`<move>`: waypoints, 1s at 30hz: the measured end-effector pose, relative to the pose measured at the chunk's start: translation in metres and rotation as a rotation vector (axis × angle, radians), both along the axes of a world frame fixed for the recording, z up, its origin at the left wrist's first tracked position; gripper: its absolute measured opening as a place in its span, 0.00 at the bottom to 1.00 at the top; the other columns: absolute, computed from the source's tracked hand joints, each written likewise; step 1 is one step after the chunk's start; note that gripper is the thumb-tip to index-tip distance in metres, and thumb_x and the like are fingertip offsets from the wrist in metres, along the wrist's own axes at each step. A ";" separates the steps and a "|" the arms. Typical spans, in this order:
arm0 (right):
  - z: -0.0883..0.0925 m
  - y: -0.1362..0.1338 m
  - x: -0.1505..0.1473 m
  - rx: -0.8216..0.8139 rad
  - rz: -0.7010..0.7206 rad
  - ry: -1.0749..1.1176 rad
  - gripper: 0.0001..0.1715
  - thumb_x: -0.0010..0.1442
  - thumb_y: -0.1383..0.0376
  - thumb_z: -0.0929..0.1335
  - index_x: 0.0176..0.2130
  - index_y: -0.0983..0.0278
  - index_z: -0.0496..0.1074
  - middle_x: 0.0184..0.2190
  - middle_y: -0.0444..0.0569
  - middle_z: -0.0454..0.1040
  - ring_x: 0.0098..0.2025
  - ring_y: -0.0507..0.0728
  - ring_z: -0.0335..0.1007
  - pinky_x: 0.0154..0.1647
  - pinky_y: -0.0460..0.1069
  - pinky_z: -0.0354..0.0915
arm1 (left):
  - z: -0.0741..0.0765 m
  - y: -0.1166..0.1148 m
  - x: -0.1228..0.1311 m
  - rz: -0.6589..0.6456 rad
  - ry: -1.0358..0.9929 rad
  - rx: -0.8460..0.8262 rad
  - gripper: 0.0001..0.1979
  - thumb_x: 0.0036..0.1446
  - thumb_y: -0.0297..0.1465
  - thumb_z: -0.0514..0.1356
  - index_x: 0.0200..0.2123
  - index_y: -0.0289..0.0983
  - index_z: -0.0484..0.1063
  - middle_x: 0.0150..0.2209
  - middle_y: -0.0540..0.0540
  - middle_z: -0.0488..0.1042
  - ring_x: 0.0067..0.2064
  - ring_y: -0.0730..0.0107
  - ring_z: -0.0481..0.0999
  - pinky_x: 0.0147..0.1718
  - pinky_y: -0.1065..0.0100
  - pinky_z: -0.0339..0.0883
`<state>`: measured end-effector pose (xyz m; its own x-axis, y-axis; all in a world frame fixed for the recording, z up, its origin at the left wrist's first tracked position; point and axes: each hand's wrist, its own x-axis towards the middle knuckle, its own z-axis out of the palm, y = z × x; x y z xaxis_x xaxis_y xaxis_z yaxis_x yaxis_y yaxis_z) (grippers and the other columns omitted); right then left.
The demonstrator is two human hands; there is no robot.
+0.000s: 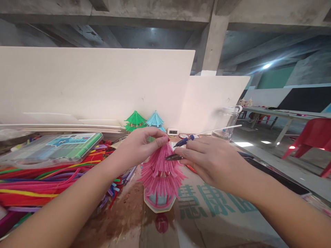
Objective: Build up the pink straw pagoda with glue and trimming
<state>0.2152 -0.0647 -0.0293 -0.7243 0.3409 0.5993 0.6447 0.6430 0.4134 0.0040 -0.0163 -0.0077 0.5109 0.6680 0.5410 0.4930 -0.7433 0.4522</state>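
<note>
A pink tiered tower of fuzzy stems (162, 172) stands upright on a pale many-sided base in front of me. My left hand (144, 144) pinches its top, with thumb and fingertips together. Just right of the tower, my right hand (209, 158) is closed round a dark-tipped tool, pliers or scissors (173, 157), whose tip lies against the upper pink tier. A blue-ended tool (184, 140) and a thin white stick (219, 129) also stick out at the right hand; how they are held is hidden.
Colourful fuzzy stems (38, 193) and a clear plastic case (57, 148) lie at the left. Behind are green (135, 120) and light blue towers (155, 120), a small digital clock (172, 131) and white boards (98, 82). A clear jug (227, 120) and dark phone-like object (279, 177) are right.
</note>
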 end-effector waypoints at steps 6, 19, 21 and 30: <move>0.003 -0.001 0.002 0.042 -0.008 0.020 0.14 0.65 0.67 0.59 0.43 0.66 0.72 0.31 0.50 0.75 0.35 0.57 0.70 0.33 0.51 0.60 | -0.001 0.000 -0.001 -0.004 -0.005 -0.017 0.14 0.59 0.39 0.55 0.34 0.37 0.76 0.33 0.51 0.78 0.36 0.69 0.74 0.36 0.71 0.65; 0.006 0.000 0.004 0.016 0.000 0.060 0.16 0.66 0.66 0.58 0.44 0.67 0.72 0.35 0.53 0.77 0.36 0.57 0.72 0.33 0.52 0.64 | 0.000 0.000 -0.001 0.007 0.009 -0.005 0.15 0.59 0.40 0.55 0.34 0.37 0.76 0.33 0.50 0.78 0.34 0.69 0.74 0.36 0.70 0.66; 0.005 0.001 0.003 0.022 -0.007 0.062 0.16 0.66 0.66 0.58 0.44 0.66 0.72 0.36 0.53 0.77 0.39 0.58 0.73 0.36 0.52 0.65 | 0.000 0.000 -0.001 0.010 0.013 -0.003 0.15 0.59 0.40 0.55 0.34 0.38 0.76 0.33 0.50 0.78 0.34 0.69 0.74 0.36 0.70 0.66; 0.003 0.002 0.002 0.065 -0.010 0.046 0.15 0.65 0.66 0.59 0.44 0.65 0.72 0.32 0.50 0.76 0.33 0.57 0.70 0.32 0.51 0.61 | 0.001 -0.002 0.001 0.000 0.001 -0.020 0.14 0.58 0.39 0.55 0.34 0.37 0.76 0.32 0.51 0.78 0.34 0.69 0.74 0.36 0.70 0.66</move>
<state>0.2174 -0.0623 -0.0267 -0.6925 0.3075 0.6526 0.6700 0.6096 0.4238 0.0048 -0.0182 -0.0069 0.5117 0.6786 0.5269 0.4932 -0.7342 0.4666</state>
